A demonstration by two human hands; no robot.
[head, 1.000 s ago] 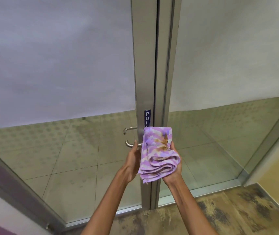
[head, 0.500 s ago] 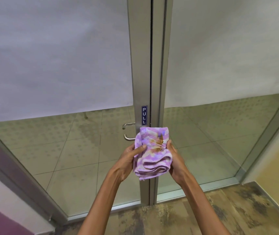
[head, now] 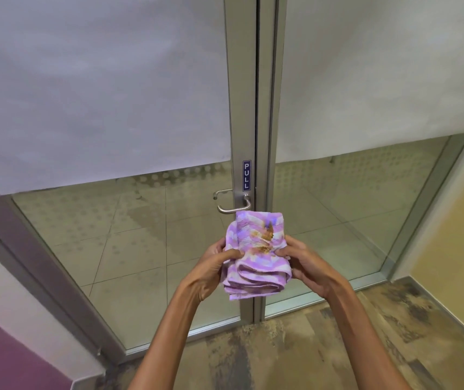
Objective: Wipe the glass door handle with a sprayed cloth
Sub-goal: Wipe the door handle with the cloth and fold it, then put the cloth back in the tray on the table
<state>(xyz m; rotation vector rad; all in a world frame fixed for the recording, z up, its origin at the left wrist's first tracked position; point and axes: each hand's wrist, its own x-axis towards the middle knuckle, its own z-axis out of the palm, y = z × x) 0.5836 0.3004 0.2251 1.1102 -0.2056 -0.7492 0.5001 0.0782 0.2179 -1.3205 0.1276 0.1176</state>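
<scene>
— While both hands grip the folded cloth [head: 256, 256] in front of the door, would you say the wiping has begun?

— No, I'd judge it hasn't. The left hand [head: 211, 270] pinches the cloth's left edge with thumb on top, and the right hand [head: 307, 263] closes on its right edge. The cloth hangs between them, purple and white with a brownish stain showing on the upper face. Its top edge sits just below the door handle [head: 232, 204], and from this view I cannot tell whether they touch; it looks apart.

— Where exactly is the handle?

— On the metal door frame [head: 239, 122], right under the small PULL sign [head: 246, 175]. It is a silver lever pointing left, and a second lever shows through the glass [head: 98, 94] on the far side.

— So what step is this?

— Readying the cloth, I think: folding or bunching it into a pad. Whether it has been sprayed I cannot say; no bottle is in sight.

— And the next move?

— Probably raising the cloth a little and forward, wrapping it around the lever, and running it along the bar. One hand could do that. A clean face of the cloth would serve better than the stained one.
</scene>
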